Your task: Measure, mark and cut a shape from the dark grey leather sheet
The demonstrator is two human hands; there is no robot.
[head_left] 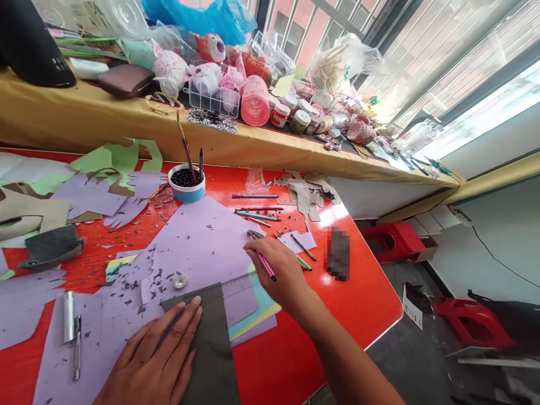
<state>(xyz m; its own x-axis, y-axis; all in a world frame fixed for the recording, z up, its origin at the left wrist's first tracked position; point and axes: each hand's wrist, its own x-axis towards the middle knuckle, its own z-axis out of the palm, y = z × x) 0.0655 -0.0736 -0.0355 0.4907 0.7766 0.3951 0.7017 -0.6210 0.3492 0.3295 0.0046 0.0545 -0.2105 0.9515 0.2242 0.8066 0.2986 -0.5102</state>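
Note:
My left hand [162,351] lies flat, fingers stretched, over a dark grey sheet [213,349] and the purple paper [196,236] beside it. My right hand [276,264] is closed round a slim tool with a dark, plier-like head [255,234]. A pink shaft with a dark end [266,266] shows at its fingers; whether head and shaft are one piece I cannot tell. A small round metal disc [180,282] sits on the purple paper near the grey sheet's top edge. Blue, yellow and purple sheets [257,304] are stacked under that sheet's right side.
A blue-and-white tub [188,183] holds black bits, a brush and a pen. Pens [257,215] and cardboard scraps [304,194] lie at the right, paper cutouts [90,194] at the left. Two metal tubes [68,318] rest front left. Jars [280,115] crowd the ledge; red stools [394,242] stand beyond the table.

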